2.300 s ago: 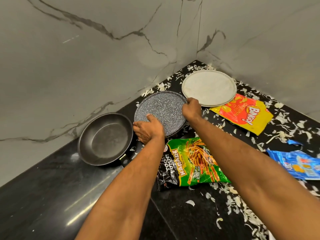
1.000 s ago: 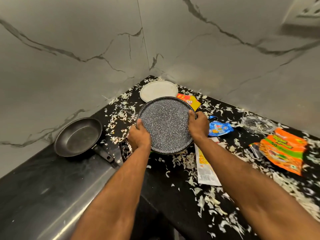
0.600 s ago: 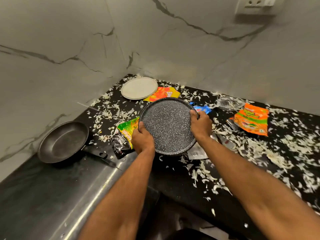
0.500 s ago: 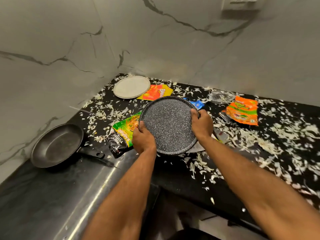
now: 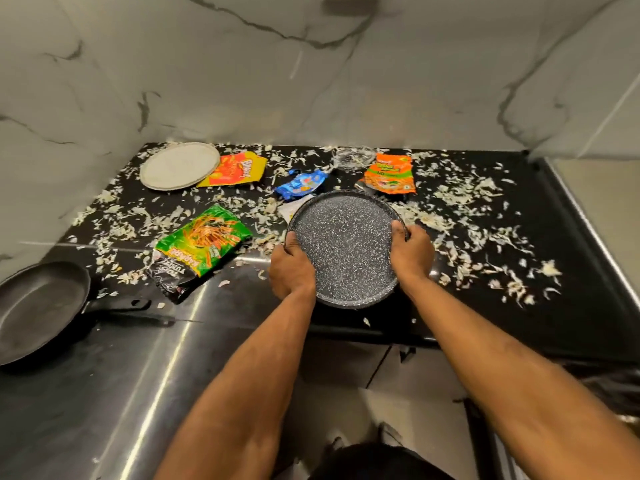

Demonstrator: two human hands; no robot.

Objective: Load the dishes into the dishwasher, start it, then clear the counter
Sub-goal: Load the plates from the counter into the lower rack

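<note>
Above the near edge of the black, scrap-strewn tabletop [image 5: 571, 271], a round, dark grey speckled plate [image 5: 343, 247] is held level, left hand [image 5: 291, 268] and right hand [image 5: 412, 252] each gripping its rim. Grip is rim-only; scraps underfoot or a tilt could let it slip.

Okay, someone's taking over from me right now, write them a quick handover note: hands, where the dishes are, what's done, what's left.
Hands: left hand and right hand grip opposite rims of the speckled round tray, held above the black counter.
Dishes on the counter: white plate in the back left corner, frying pan at far left.
Done: only the tray is picked up. No dishwasher in view.
Left: load tray, plate and pan, start the machine, then clear the snack wrappers, such as the green one, and the white scraps.
</note>
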